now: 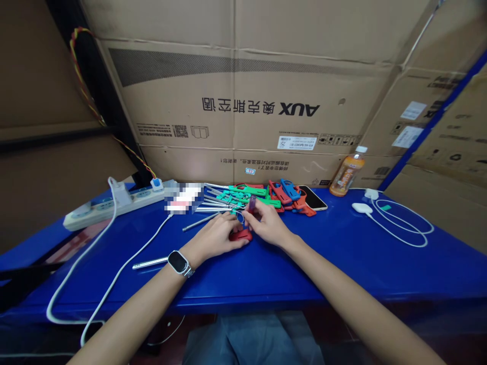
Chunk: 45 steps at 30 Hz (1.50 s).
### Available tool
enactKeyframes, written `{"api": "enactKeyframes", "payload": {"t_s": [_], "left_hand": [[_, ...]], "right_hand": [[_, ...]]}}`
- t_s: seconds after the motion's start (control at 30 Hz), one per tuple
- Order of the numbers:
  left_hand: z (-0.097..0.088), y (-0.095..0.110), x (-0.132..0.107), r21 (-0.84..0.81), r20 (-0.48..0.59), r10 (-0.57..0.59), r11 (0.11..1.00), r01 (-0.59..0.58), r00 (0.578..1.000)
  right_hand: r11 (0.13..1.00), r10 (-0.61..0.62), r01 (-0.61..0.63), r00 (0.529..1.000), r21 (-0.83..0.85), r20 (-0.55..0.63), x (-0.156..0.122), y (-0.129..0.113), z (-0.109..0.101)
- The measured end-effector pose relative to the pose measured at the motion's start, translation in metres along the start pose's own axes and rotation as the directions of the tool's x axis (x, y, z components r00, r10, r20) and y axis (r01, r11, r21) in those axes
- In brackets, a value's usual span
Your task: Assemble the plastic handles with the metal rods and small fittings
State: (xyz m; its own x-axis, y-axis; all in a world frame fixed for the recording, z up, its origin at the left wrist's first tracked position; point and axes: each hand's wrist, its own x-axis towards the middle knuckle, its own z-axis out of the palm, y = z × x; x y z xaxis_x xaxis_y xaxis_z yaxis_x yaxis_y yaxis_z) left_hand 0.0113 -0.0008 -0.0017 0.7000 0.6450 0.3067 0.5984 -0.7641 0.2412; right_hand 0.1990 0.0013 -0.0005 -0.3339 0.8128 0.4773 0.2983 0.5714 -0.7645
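Note:
My left hand (216,234), with a watch on its wrist, is closed on a red plastic piece (243,235) close to the blue table top. My right hand (269,223) meets it from the right. Its fingers pinch a small dark purple item (251,204), mostly hidden, whose kind I cannot make out. Just beyond both hands lies a pile of silver metal rods (213,205) with green plastic pieces (253,190). Right of the pile are loose red plastic pieces (279,192) and a blue plastic piece (290,189).
A phone (312,197) lies behind the red pieces, and a drink bottle (347,171) stands farther right. White cables and a charger (361,208) lie at right. A power strip (117,205) runs along the left. One silver rod (150,263) rests by my left wrist. Cardboard (228,76) walls the back.

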Motion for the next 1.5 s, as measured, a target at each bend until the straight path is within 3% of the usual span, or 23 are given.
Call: {"api": "enactKeyframes", "payload": {"t_s": [0.1, 0.2, 0.3, 0.37, 0.43, 0.53, 0.67, 0.83, 0.9, 1.0, 1.07, 1.17, 1.3, 1.37, 1.43, 1.5], "left_hand": [[-0.002, -0.001, -0.002, -0.003, -0.011, -0.011, 1.000, 0.011, 1.000], [-0.011, -0.001, 0.001, -0.107, -0.156, -0.061, 0.993, 0.045, 0.986], [-0.024, 0.004, 0.015, -0.305, -0.387, -0.198, 0.949, 0.078, 0.900], [-0.029, 0.009, 0.030, -0.414, -0.449, -0.286, 0.906, 0.087, 0.846], [-0.031, 0.012, 0.043, -0.533, -0.426, -0.320, 0.845, 0.051, 0.847], [-0.028, 0.014, 0.053, -0.635, -0.372, -0.291, 0.773, -0.013, 0.882], [-0.029, 0.009, 0.047, -0.596, -0.381, -0.206, 0.800, -0.070, 0.902], [-0.032, 0.008, 0.038, -0.557, -0.354, -0.145, 0.827, -0.084, 0.924], [-0.030, 0.012, 0.040, -0.575, -0.396, -0.194, 0.815, -0.077, 0.898], [-0.025, 0.019, 0.047, -0.667, -0.460, -0.344, 0.742, -0.063, 0.818], [-0.021, 0.022, 0.050, -0.725, -0.457, -0.391, 0.684, -0.080, 0.799], [-0.019, 0.021, 0.050, -0.740, -0.450, -0.345, 0.660, -0.128, 0.824], [-0.023, 0.016, 0.046, -0.682, -0.446, -0.233, 0.713, -0.160, 0.864], [-0.025, 0.015, 0.044, -0.656, -0.416, -0.182, 0.738, -0.156, 0.891], [-0.026, 0.016, 0.044, -0.640, -0.405, -0.155, 0.752, -0.158, 0.901], [-0.024, 0.018, 0.045, -0.631, -0.429, -0.181, 0.761, -0.151, 0.885]], "right_hand": [[0.996, 0.034, -0.039, 0.998, 0.082, 0.056, 0.002, 0.001, 0.001], [0.990, 0.050, -0.059, 0.996, 0.130, 0.069, 0.004, 0.000, 0.000], [0.988, 0.047, -0.057, 0.996, 0.141, 0.076, 0.004, 0.001, 0.001], [0.989, 0.049, -0.058, 0.996, 0.139, 0.068, 0.003, 0.004, 0.002], [0.988, 0.065, -0.071, 0.997, 0.135, 0.049, 0.001, 0.006, 0.003], [0.988, 0.079, -0.082, 0.997, 0.133, 0.028, 0.000, 0.006, 0.002], [0.994, 0.003, -0.004, 1.000, 0.110, 0.011, 0.002, -0.005, -0.009], [0.971, 0.026, -0.044, 0.997, 0.233, 0.079, 0.007, -0.016, -0.018], [0.970, 0.041, -0.043, 0.999, 0.238, 0.017, 0.009, -0.014, -0.014], [0.966, 0.061, -0.034, 0.993, 0.257, -0.097, 0.011, -0.008, -0.004], [0.969, 0.059, -0.023, 0.989, 0.247, -0.137, 0.012, -0.004, 0.002], [0.969, 0.039, -0.005, 0.991, 0.249, -0.130, 0.011, -0.005, 0.003], [0.946, 0.048, -0.073, 0.995, 0.316, 0.086, 0.006, -0.015, -0.011], [0.949, 0.051, -0.089, 0.990, 0.302, 0.132, 0.004, -0.017, -0.018], [0.959, 0.048, -0.071, 0.995, 0.273, 0.089, 0.006, -0.016, -0.019], [0.964, 0.041, -0.042, 0.999, 0.262, 0.009, 0.009, -0.012, -0.016]]}}
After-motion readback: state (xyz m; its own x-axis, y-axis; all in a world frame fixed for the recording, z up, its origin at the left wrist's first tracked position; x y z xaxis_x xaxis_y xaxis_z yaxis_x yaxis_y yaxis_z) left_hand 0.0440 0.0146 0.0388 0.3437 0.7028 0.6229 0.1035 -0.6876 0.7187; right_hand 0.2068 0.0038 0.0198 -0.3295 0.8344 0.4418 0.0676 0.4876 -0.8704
